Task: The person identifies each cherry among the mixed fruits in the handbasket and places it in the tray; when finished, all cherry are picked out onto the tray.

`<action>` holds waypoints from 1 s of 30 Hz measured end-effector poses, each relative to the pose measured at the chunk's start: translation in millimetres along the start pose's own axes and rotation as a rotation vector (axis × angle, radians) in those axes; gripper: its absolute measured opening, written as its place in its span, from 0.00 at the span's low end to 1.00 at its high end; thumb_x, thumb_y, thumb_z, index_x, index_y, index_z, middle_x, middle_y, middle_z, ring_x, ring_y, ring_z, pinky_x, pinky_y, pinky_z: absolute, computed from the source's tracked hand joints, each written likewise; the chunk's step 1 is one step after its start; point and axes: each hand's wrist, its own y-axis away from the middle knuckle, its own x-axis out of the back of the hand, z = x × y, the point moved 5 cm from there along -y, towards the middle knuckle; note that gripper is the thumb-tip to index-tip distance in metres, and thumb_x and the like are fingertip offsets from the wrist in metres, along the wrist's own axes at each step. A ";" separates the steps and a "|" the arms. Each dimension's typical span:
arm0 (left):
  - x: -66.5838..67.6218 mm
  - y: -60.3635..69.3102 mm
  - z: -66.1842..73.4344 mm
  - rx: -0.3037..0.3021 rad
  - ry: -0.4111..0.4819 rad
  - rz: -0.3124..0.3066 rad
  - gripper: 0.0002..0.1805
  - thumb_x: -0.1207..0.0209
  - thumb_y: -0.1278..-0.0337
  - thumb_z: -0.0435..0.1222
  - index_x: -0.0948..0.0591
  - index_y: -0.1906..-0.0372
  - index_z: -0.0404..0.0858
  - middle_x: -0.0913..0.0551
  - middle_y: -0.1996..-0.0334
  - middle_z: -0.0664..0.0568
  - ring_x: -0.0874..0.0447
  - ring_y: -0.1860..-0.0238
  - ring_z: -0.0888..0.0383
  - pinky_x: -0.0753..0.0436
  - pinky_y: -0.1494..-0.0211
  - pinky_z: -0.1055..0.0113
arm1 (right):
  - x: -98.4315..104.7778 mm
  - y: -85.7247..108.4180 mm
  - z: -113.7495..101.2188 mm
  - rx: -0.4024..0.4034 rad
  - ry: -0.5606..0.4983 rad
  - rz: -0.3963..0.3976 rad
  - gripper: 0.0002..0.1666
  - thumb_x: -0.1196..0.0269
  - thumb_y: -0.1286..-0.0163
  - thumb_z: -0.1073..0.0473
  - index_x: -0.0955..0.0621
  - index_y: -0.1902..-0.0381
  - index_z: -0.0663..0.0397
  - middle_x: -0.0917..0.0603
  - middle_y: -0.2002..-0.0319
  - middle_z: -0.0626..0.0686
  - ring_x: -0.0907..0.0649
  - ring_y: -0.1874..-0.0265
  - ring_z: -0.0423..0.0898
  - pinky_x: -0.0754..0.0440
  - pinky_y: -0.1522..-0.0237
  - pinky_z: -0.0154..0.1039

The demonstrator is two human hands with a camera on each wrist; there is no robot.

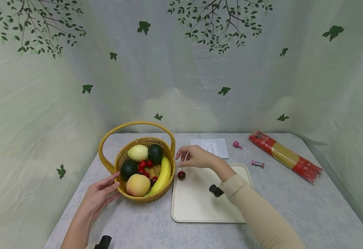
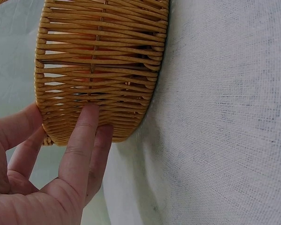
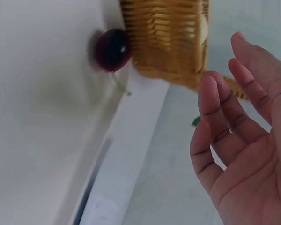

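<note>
Several fruits fill the wicker basket (image 1: 119, 186): a peach (image 1: 138, 185), a banana (image 1: 162, 178), a pale yellow fruit (image 1: 138, 153), two dark green fruits (image 1: 155, 154) and small red cherries (image 1: 142, 164). My left hand (image 1: 98, 197) touches the basket's outer side with fairly straight fingertips; the left wrist view shows fingers (image 2: 84, 131) against the weave. A dark red cherry (image 3: 114, 50) with a stem lies on the cream tray (image 1: 209, 207), by its edge near the basket. Above it is my right hand (image 1: 197, 157), fingers loosely bent and apart from the cherry in the right wrist view.
Behind the tray lies a white paper (image 1: 212, 147). To its right are a pink lollipop (image 1: 236, 144), a small wrapped candy (image 1: 257, 163) and a long red and yellow packet (image 1: 285, 155). The basket's tall handle (image 1: 137, 123) arches over its back. Pale curtains (image 1: 181, 103) enclose the table.
</note>
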 end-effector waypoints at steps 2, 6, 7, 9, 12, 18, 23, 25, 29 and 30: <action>-0.3 -0.7 0.4 0.000 -0.001 -0.002 0.37 0.38 0.20 0.41 0.38 0.15 0.43 0.48 0.16 0.40 0.21 0.43 0.74 0.12 0.36 0.61 | -1.3 -1.4 -10.1 0.023 -0.005 -0.021 0.13 0.28 0.25 0.55 0.14 0.48 0.53 0.13 0.61 0.48 0.14 0.59 0.46 0.15 0.53 0.34; -1.6 -1.5 1.2 -0.002 -0.006 0.000 0.37 0.38 0.20 0.41 0.37 0.15 0.43 0.45 0.18 0.40 0.21 0.43 0.73 0.11 0.36 0.60 | -6.7 -6.7 -27.7 0.069 -0.008 -0.066 0.15 0.29 0.23 0.55 0.14 0.46 0.56 0.12 0.60 0.48 0.14 0.58 0.43 0.14 0.53 0.33; -1.7 -1.5 1.3 -0.003 -0.007 0.001 0.37 0.38 0.20 0.40 0.37 0.15 0.43 0.45 0.18 0.40 0.21 0.43 0.73 0.11 0.36 0.60 | -8.4 -8.6 -31.7 0.074 -0.010 -0.076 0.15 0.30 0.23 0.55 0.14 0.45 0.56 0.12 0.59 0.48 0.14 0.58 0.43 0.14 0.52 0.32; -2.1 -1.0 1.3 -0.003 -0.007 0.005 0.37 0.38 0.20 0.40 0.37 0.15 0.42 0.44 0.19 0.40 0.21 0.43 0.72 0.11 0.37 0.60 | -12.0 -12.9 -38.8 0.077 -0.007 -0.094 0.15 0.30 0.22 0.54 0.14 0.44 0.54 0.12 0.58 0.48 0.13 0.58 0.43 0.13 0.53 0.33; -1.8 -0.2 0.9 -0.004 -0.006 0.006 0.36 0.39 0.19 0.39 0.38 0.15 0.42 0.46 0.18 0.40 0.21 0.43 0.73 0.11 0.36 0.60 | -17.2 -21.1 -47.7 0.072 0.013 -0.112 0.14 0.31 0.22 0.53 0.15 0.43 0.48 0.11 0.57 0.47 0.13 0.57 0.43 0.14 0.52 0.33; -0.2 0.0 0.8 -0.012 0.003 0.003 0.36 0.39 0.20 0.39 0.37 0.15 0.42 0.47 0.17 0.39 0.22 0.43 0.74 0.11 0.37 0.61 | -27.2 -40.4 -60.6 0.066 0.069 -0.151 0.18 0.32 0.21 0.50 0.16 0.38 0.44 0.11 0.50 0.49 0.13 0.52 0.43 0.15 0.49 0.33; 1.4 -1.3 -0.7 -0.014 0.005 0.007 0.36 0.38 0.20 0.40 0.36 0.15 0.44 0.47 0.17 0.39 0.22 0.43 0.74 0.11 0.37 0.60 | -35.6 -56.5 -65.1 0.042 0.083 -0.184 0.22 0.32 0.21 0.49 0.16 0.34 0.47 0.13 0.41 0.56 0.14 0.47 0.45 0.15 0.43 0.34; 1.7 -1.4 -1.3 -0.013 0.006 0.008 0.36 0.38 0.20 0.40 0.36 0.15 0.44 0.47 0.17 0.39 0.22 0.42 0.72 0.11 0.37 0.60 | -38.9 -62.3 -65.4 0.027 0.088 -0.196 0.24 0.32 0.21 0.49 0.17 0.32 0.49 0.14 0.38 0.57 0.14 0.45 0.46 0.15 0.42 0.36; 1.7 -1.2 -1.4 -0.016 0.007 0.005 0.35 0.39 0.20 0.40 0.36 0.16 0.45 0.47 0.16 0.38 0.22 0.41 0.71 0.11 0.37 0.60 | -44.8 -73.7 -66.1 0.020 0.110 -0.214 0.27 0.33 0.20 0.49 0.19 0.29 0.51 0.16 0.34 0.57 0.16 0.38 0.50 0.16 0.37 0.38; 1.4 -0.8 -1.3 -0.016 0.009 0.003 0.35 0.39 0.19 0.39 0.36 0.16 0.44 0.47 0.16 0.38 0.22 0.41 0.71 0.11 0.37 0.60 | -46.1 -76.5 -66.5 0.023 0.113 -0.220 0.27 0.33 0.20 0.49 0.19 0.29 0.52 0.16 0.34 0.58 0.17 0.35 0.51 0.17 0.35 0.40</action>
